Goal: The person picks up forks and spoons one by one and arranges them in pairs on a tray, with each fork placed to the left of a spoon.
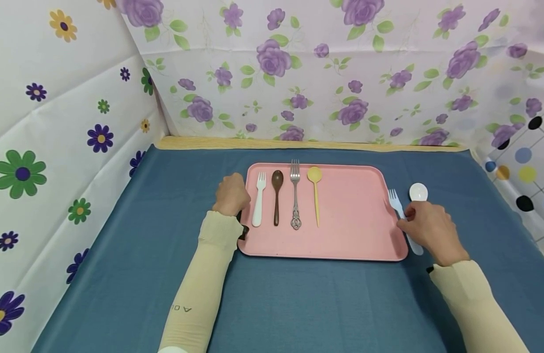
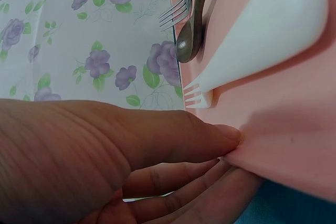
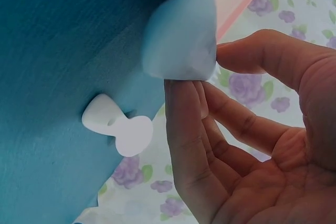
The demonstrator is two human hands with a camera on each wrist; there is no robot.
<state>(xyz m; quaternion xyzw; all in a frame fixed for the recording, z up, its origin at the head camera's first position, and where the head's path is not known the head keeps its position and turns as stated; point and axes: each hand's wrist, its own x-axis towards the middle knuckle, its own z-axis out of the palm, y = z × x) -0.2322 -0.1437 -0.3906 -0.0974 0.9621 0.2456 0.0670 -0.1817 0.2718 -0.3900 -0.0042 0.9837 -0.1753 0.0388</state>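
My left hand grips the left rim of a pink tray, its thumb on top and fingers underneath in the left wrist view. To the tray's right, my right hand pinches a light blue fork between thumb and fingers; the tines point away from me. Beside that hand lies a white spoon on the blue cloth, its handle hidden by the hand in the head view. Side by side on the tray, from the left, are a white fork, a brown spoon, a silver fork and a yellow spoon.
A blue cloth covers the table. Flowered sheets stand as walls at the back and left, with a dotted one at the right. A pale yellow strip runs along the back edge.
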